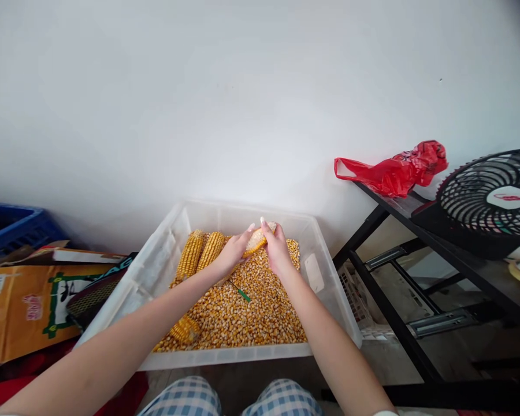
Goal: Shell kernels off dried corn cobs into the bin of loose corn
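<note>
Both my hands grip one corn cob (256, 240), partly stripped, with pale bare cob on top and yellow kernels along its lower side. My left hand (235, 249) is closed round its left end, and my right hand (276, 247) round its right end, thumbs up on the stripped part. Below them a translucent plastic bin (242, 355) holds a thick layer of loose corn kernels (260, 315). Two full corn cobs, one of them this cob (189, 254), lie at the bin's back left; another cob (185, 329) rests at the front left. A green-handled tool (243, 295) lies on the kernels.
Left of the bin are a cardboard box (21, 312), a dark racket bag (97, 294) and a blue crate (21, 231). On the right, a black-framed table (468, 266) carries a red plastic bag (398, 173) and a black fan (494, 196). A white wall (242, 104) rises behind.
</note>
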The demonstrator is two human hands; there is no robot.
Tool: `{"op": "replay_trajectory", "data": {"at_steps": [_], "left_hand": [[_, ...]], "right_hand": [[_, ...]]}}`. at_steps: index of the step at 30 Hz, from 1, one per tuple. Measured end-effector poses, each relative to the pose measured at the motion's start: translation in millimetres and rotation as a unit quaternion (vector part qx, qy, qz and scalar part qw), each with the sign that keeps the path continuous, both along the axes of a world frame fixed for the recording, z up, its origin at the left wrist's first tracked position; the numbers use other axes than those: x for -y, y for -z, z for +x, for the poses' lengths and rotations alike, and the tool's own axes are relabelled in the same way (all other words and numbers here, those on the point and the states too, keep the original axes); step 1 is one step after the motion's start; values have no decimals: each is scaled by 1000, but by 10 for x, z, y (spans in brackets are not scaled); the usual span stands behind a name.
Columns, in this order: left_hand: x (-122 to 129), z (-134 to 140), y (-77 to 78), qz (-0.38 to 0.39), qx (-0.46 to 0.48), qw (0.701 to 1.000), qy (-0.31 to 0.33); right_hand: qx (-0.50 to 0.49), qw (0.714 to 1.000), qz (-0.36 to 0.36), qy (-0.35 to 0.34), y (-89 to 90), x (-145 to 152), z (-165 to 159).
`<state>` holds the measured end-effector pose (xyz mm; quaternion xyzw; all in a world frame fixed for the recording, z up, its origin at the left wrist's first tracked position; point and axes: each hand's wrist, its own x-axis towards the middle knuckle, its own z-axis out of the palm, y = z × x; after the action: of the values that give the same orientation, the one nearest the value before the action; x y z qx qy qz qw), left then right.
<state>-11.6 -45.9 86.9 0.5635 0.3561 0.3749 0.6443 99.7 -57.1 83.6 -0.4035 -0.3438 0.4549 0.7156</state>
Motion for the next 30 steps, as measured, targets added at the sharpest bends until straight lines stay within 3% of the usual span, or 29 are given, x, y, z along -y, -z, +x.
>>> {"op": "replay_trajectory", "data": {"at_steps": [7,13,18,22,28,30], "left_hand": [[-174,-100,-1,-151,78,984,53],[-162,-108,-8,-161,4,986,52],[-112,-34,111,-68,-25,997,-33],[-95,-6,149,-80,-41,995,-48],[-155,-62,79,-162,39,986,28],[-173,-78,54,-186,50,980,59]], "right_hand": [[-67,972,0,-225,-88,9,154],[14,972,3,-235,-68,73,110],[63,989,1,-133,-9,74,1],[80,993,-18,-79,19,51,-36],[1,967,-9,-255,-106,69,113],[0,961,7,-277,-131,81,146]]}}
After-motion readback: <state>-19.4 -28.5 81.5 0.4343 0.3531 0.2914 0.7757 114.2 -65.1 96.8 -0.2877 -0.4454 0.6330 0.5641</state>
